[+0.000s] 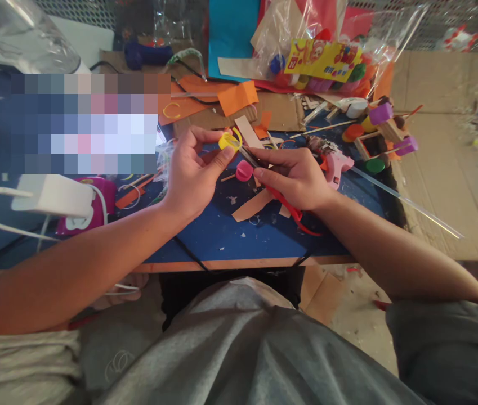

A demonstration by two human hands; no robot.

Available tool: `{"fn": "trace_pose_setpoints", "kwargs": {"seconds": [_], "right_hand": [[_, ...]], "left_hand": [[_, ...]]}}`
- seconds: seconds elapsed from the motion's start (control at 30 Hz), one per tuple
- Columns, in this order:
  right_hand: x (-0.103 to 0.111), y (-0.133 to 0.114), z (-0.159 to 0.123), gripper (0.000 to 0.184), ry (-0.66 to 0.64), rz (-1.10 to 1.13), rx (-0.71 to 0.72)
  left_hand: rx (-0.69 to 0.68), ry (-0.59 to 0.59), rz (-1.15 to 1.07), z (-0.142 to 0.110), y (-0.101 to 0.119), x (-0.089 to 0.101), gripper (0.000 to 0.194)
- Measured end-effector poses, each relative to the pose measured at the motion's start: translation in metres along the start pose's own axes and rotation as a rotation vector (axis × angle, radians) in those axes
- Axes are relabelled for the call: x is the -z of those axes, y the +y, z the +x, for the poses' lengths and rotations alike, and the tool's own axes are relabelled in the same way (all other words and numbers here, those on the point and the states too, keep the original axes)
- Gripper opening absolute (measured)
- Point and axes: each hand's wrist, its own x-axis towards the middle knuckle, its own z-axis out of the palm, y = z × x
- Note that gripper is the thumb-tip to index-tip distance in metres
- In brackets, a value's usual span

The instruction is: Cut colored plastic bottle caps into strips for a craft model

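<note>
Between the thumb and fingers of my left hand (199, 169) is a yellow bottle cap (227, 142), with a thin yellow strip curling up from its rim. My right hand (291, 174) grips a red-handled tool (281, 201) with narrow metal jaws; whether it is scissors or pliers I cannot tell. The tool's metal tip meets the cap's right side. A pink bottle cap (244, 170) lies on the table just below the tip. Right of my right hand rests a pink glue gun (339, 167), a clear glue stick (411, 203) reaching out behind it.
Blue table (205, 239) strewn with cardboard strips and orange paper scraps (239, 98). A small wooden frame (363, 147) with coloured caps stands at right beside cardboard (445, 169). A plastic bag of caps (327, 67) lies at the back. A white charger (53, 194) and cables sit left.
</note>
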Motion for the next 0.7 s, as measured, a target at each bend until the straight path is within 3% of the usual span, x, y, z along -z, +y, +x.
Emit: {"fn": "trace_pose_setpoints", "kwargs": {"seconds": [0.47,0.7], "right_hand": [[0.0004,-0.0002,-0.0004,0.052,0.01,0.0,0.026],[-0.0003,-0.0044,-0.0013,0.054,-0.02,-0.053,0.023]], "left_hand": [[-0.01,0.041,-0.021,0.0034,-0.0005,0.003,0.058],[0.018,0.009,-0.03,0.0007,-0.0035,0.0008,0.053]]}}
